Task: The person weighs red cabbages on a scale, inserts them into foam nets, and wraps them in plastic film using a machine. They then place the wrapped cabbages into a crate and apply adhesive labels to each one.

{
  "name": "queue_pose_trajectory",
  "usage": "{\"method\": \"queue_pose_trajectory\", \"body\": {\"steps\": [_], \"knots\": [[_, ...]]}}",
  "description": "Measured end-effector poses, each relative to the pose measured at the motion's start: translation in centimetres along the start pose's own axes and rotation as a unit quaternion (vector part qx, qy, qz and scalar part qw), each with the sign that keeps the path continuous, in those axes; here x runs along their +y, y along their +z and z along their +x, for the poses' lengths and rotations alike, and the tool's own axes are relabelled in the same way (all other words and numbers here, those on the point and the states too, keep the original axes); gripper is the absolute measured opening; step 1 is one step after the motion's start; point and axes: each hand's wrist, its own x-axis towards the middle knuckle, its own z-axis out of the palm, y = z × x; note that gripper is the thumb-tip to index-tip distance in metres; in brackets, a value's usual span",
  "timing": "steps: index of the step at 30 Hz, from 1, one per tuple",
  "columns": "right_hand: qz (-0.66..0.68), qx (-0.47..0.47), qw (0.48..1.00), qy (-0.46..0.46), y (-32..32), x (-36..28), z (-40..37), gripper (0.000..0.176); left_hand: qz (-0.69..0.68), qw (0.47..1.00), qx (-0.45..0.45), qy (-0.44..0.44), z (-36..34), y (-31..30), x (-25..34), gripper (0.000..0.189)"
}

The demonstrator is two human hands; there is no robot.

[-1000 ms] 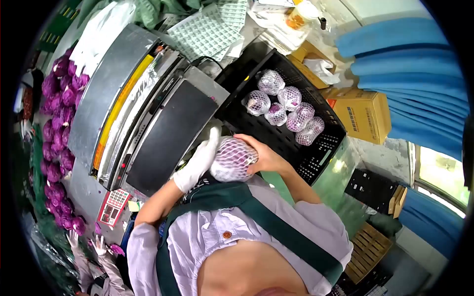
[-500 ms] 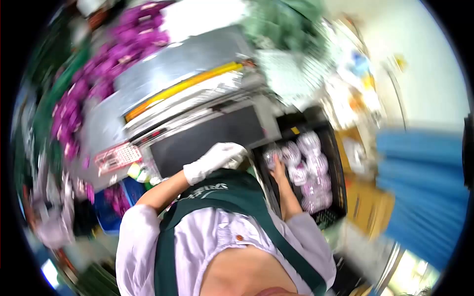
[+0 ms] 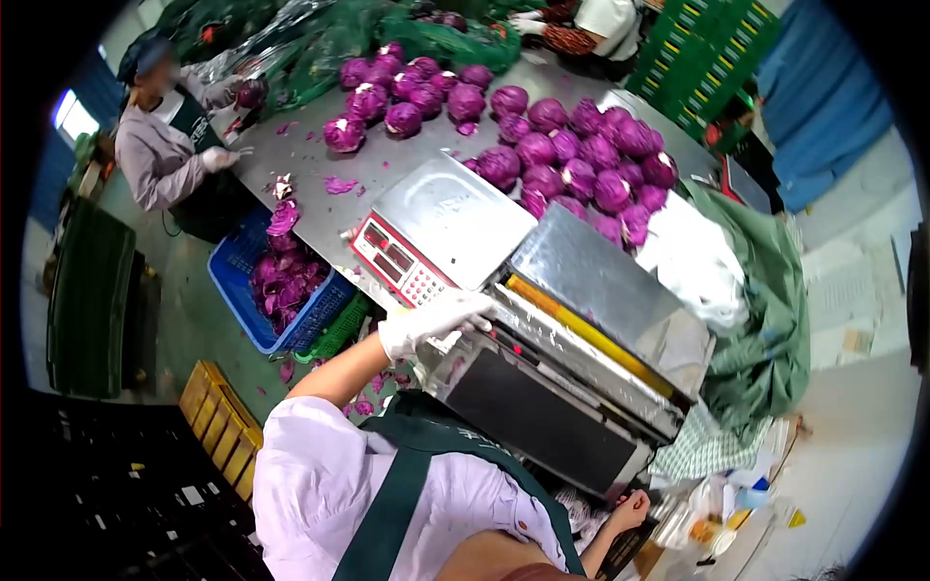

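My left hand point(image 3: 438, 321), in a white glove, reaches over the near edge of the film wrapping machine point(image 3: 542, 407), just below the red keypad of a digital scale point(image 3: 455, 213). Its fingers are stretched out, with nothing visible in them. My right hand point(image 3: 632, 509) is bare and sits beside the machine's lower right corner. Its fingers are loosely bent and nothing shows in them. Below it, wrapped purple cabbages point(image 3: 579, 513) in a black crate are mostly hidden by my body and arm.
Many red cabbages point(image 3: 581, 160) lie on the metal table point(image 3: 320, 194). A blue basket point(image 3: 232, 266) of cabbage leaves stands on the floor at left. Another person point(image 3: 170, 145) at the table's left end holds a cabbage. A green cloth point(image 3: 765, 300) hangs at right.
The view has swung left, bringing the table, scale and co-worker into sight. My right hand has come away from the wrapped cabbages in the crate. My left hand stays near the machine.
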Motion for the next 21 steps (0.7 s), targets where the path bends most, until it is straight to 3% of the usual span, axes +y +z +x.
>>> {"method": "queue_pose_trajectory", "body": {"steps": [2,4,6,8,9,10,11,13,14,18,21], "knots": [[0.008,-0.082,0.994,-0.070,3.5,-8.1,-2.5,0.014,0.046,0.991,0.105,0.063,2.1,-6.0,-0.8,0.041],[-0.019,-0.171,0.968,-0.184,7.8,-14.0,-6.2,0.013,-0.019,0.979,0.196,0.048,3.6,-11.8,-0.1,0.044],[-0.028,-0.257,0.933,-0.250,12.2,-15.9,-9.6,0.009,-0.084,0.962,0.255,0.056,5.2,-17.9,0.4,0.047],[-0.025,-0.357,0.902,-0.241,15.5,-17.1,-13.1,0.009,0.054,0.929,0.360,0.064,7.3,-24.2,1.9,0.053],[-0.046,-0.384,0.889,-0.245,16.7,-17.2,-14.4,0.011,0.118,0.886,0.434,0.115,8.9,-27.2,2.1,0.062],[-0.056,-0.410,0.880,-0.234,17.7,-17.0,-15.4,0.012,0.134,0.876,0.451,0.107,10.1,-30.8,3.1,0.079],[-0.026,-0.417,0.878,-0.233,18.7,-13.9,-15.7,0.012,0.239,0.823,0.507,0.093,10.8,-33.1,5.2,0.084],[-0.056,-0.390,0.878,-0.272,20.3,-14.7,-16.4,0.010,0.344,0.763,0.534,0.118,14.3,-40.1,6.4,0.098],[-0.079,-0.392,0.880,-0.258,21.4,-15.9,-16.4,0.010,0.405,0.725,0.553,0.069,16.0,-43.0,7.2,0.105],[-0.143,-0.394,0.882,-0.215,25.0,-19.2,-16.4,0.010,0.436,0.707,0.556,-0.037,20.2,-51.1,10.8,0.115],[-0.176,-0.390,0.882,-0.197,27.1,-20.3,-15.9,0.010,0.413,0.731,0.527,-0.131,22.2,-53.3,13.0,0.125]]}}
